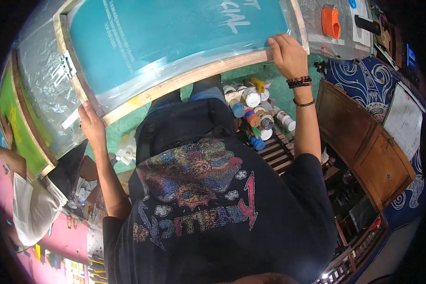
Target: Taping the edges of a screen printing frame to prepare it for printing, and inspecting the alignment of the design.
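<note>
A wooden-framed printing screen (189, 77) lies in front of me on a table covered with clear plastic sheeting (43, 61). Its teal mesh (165, 42) carries pale lettering, and its far side runs out of the picture. My left hand (92, 127) is closed on the frame at the near left corner, fingers on top of the wood. At the near right corner, my right hand (288, 56) has its fingers curled over the rim; beaded bracelets circle that wrist. A white metal clamp or hinge (66, 68) sits against the frame's left side.
At the left, a person in a white sleeve (33, 208) reaches to a green screen (19, 113). Several paint bottles (253, 98) stand low between me and a slatted wooden rack (274, 149). A brown wooden panel (364, 142) leans at the right; an orange plastic object (331, 22) lies far right.
</note>
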`<action>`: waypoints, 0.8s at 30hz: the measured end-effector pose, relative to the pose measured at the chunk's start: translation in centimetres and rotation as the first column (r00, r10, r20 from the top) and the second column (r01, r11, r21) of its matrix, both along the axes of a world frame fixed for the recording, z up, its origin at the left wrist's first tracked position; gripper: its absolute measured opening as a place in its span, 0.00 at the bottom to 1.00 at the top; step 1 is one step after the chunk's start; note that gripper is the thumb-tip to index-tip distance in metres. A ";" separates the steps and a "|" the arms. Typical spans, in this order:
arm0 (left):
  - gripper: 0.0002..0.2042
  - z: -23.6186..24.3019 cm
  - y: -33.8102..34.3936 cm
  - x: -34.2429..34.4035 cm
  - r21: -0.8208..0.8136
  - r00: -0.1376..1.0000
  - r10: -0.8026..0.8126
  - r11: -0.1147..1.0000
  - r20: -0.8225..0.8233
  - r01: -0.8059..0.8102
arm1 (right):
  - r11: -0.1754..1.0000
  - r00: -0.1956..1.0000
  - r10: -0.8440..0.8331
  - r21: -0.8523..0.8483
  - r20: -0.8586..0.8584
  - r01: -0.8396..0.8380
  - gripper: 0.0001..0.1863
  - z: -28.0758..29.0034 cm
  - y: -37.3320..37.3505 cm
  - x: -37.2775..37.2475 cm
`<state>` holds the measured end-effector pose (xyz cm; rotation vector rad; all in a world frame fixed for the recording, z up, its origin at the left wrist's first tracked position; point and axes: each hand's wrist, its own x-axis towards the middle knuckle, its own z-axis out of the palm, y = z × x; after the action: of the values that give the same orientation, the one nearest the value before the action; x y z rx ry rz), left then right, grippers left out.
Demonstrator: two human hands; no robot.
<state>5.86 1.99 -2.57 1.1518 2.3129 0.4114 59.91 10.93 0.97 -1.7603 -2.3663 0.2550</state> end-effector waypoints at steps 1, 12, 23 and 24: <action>0.26 0.1 0.1 0.2 -0.008 1.000 -0.006 1.000 -0.031 0.005 | 0.999 0.996 -0.042 0.020 0.079 0.041 0.17 0.2 0.1 0.0; 0.28 0.1 -0.1 0.1 -0.002 1.000 0.015 1.000 -0.007 -0.015 | 0.991 0.996 0.068 -0.111 -0.051 -0.074 0.16 -0.2 1.5 1.0; 0.30 -0.5 -0.2 -0.5 -0.058 0.998 0.021 0.998 -0.054 -0.024 | 0.818 0.789 0.569 -0.058 0.234 -0.572 0.19 1.6 5.7 10.8; 0.31 -0.9 -0.4 -0.6 -0.049 0.997 0.019 0.999 -0.076 -0.023 | 0.782 0.759 0.619 -0.064 0.204 -0.620 0.18 1.6 6.1 11.0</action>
<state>5.24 1.64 -3.44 1.1381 2.3887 0.3216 70.88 17.01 2.59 -0.9632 -3.0434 0.1398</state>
